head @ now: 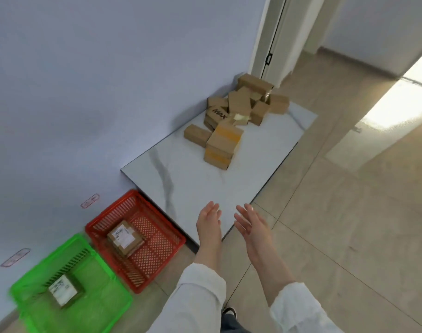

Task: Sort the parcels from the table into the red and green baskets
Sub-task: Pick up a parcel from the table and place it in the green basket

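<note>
Cardboard parcels [238, 104] are lying heaped at the far end of your marble worktop [193, 183]. One labelled parcel [124, 237] is sitting in the red basket [157, 248], and a second labelled parcel [63, 290] in the green basket [104, 296], both baskets on the floor. Your left hand [208, 222] and right hand [249, 224] are hovering over the near worktop edge, fingers straight, holding nothing.

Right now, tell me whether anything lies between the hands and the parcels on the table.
Nothing visible does. Only bare table lies between the left hand, the right hand and the nearest, yellow-taped parcel.
</note>
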`<state>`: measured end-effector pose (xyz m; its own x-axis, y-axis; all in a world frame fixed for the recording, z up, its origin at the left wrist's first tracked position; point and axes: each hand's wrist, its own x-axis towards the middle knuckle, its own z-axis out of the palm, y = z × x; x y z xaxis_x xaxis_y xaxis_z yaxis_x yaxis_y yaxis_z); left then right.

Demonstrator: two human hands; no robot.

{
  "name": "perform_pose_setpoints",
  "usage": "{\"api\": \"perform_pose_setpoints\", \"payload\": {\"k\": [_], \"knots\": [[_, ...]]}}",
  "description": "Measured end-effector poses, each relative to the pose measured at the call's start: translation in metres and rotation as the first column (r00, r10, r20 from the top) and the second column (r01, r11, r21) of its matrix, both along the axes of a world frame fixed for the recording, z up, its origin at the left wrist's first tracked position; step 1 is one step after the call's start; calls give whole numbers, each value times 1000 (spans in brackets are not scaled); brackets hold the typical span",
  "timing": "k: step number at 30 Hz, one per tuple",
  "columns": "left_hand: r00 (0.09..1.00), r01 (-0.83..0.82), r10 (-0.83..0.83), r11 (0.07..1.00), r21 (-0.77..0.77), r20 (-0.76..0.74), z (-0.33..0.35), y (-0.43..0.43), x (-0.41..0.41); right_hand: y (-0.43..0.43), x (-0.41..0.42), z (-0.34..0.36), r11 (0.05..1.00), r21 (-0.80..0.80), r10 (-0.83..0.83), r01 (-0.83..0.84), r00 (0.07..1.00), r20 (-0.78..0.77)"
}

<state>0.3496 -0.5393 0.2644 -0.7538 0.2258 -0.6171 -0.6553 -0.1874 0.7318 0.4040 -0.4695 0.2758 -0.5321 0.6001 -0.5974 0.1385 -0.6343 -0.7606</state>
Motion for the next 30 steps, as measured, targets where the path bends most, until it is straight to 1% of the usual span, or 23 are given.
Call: {"api": "perform_pose_setpoints", "payload": {"k": [3, 8, 11, 14, 17, 20, 24, 27, 30], "knots": [[996, 70, -71, 997, -22, -50, 15, 59, 1, 61, 6, 9, 998, -1, -60, 60, 998, -20], [985, 129, -136, 989, -68, -107, 22, 136, -9, 130, 0, 10, 990, -39, -138, 137, 990, -26], [986, 130, -136, 989, -67, -94, 20, 178, -22, 166, -14, 7, 985, -67, -159, 157, 987, -24], [989, 119, -124, 991, -56, -85, 17, 220, -44, 207, -40, 8, 989, -51, -142, 140, 989, -35], [987, 116, -120, 992, -43, -106, 17, 263, -81, 252, -74, 12, 991, -24, -134, 133, 990, -51], [987, 130, -134, 990, -50, -87, 21, 302, -119, 292, -109, 16, 993, -18, -118, 118, 993, -20], [984, 138, -145, 988, -69, -107, 22, 346, -162, 340, -154, 19, 995, -31, -100, 100, 995, -22], [987, 133, -140, 988, -81, -83, 20, 372, -187, 367, -179, 17, 995, -39, -86, 86, 996, 6], [989, 117, -126, 988, -100, -83, 15, 393, -211, 391, -204, 9, 998, -43, -38, 39, 999, 28]]}}
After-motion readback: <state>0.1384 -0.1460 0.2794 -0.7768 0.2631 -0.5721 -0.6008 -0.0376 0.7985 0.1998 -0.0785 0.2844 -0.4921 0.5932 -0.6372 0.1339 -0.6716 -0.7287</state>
